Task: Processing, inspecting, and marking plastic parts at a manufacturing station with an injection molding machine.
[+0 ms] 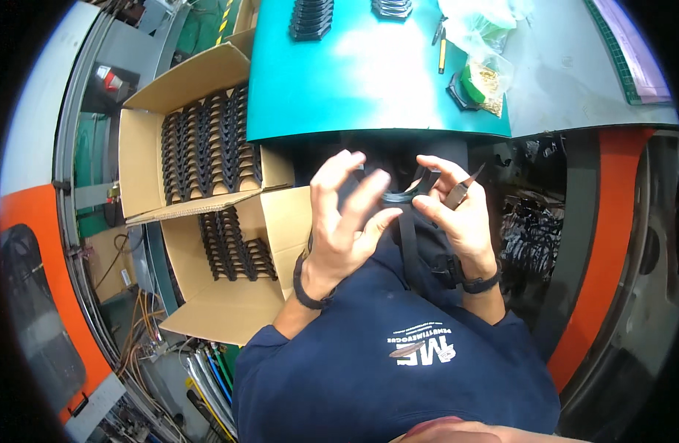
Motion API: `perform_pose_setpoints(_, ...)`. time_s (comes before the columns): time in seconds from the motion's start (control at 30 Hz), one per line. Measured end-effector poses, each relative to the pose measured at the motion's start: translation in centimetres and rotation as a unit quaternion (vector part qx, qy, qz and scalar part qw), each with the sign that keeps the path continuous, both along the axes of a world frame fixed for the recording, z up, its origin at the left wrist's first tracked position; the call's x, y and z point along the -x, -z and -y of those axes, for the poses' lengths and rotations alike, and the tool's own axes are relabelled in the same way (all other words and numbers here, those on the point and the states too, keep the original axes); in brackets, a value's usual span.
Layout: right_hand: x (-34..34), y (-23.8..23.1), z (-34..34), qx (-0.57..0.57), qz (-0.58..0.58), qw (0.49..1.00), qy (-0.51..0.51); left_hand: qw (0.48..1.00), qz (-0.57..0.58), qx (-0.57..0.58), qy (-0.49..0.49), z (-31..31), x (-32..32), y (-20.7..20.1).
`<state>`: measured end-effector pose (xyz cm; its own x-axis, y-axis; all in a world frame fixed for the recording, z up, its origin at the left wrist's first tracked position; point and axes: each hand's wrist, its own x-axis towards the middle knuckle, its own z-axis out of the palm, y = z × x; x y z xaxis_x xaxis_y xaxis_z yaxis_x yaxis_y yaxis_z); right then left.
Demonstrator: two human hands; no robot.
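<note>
In front of my chest, my right hand (461,221) holds a curved black plastic part (402,196) between thumb and fingers. A small pointed blade tool (461,192) is also held in that hand, with its tip sticking out up and to the right. My left hand (343,229) is raised beside the part's left end. Its fingers are spread and partly smeared by motion, and nothing shows in them. Whether its thumb touches the part I cannot tell.
Left of me, an upper carton (144,166) and a lower carton (207,310) hold rows of black parts. On the green table mat (310,96) lie stacked black parts (312,18), a yellow-and-black pen-like tool (442,55) and a plastic bag of small gold-coloured pieces (488,81). Orange-edged machinery (601,244) stands right.
</note>
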<state>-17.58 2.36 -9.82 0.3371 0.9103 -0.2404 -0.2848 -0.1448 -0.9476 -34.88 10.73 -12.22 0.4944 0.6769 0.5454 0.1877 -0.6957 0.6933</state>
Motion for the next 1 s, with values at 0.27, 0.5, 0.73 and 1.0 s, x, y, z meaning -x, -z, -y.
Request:
perform_pose_setpoints(0.27, -0.6, -0.8, 0.5, 0.001, -0.081, 0.997, 0.02, 0.91, 0.173, 0.373, 0.052, 1.2, -0.8, -0.1)
perform_pose_setpoints(0.5, -0.8, -0.9, 1.9, -0.023, -0.047, 0.998, 0.019, 0.912, 0.17, 0.366, 0.073, 1.2, -1.4, -1.1)
perform_pose_setpoints(0.73, -0.4, -1.2, 2.0, -0.007, -0.018, 0.999, 0.034, 0.92, 0.174, 0.339, 0.092, 1.3, -1.2, -0.8)
perform_pose_setpoints(1.0, -0.2, 0.8, 2.1, -0.117, 0.041, 0.991, 0.044, 0.923, 0.143, 0.357, 0.028, 1.4, -1.8, -1.5)
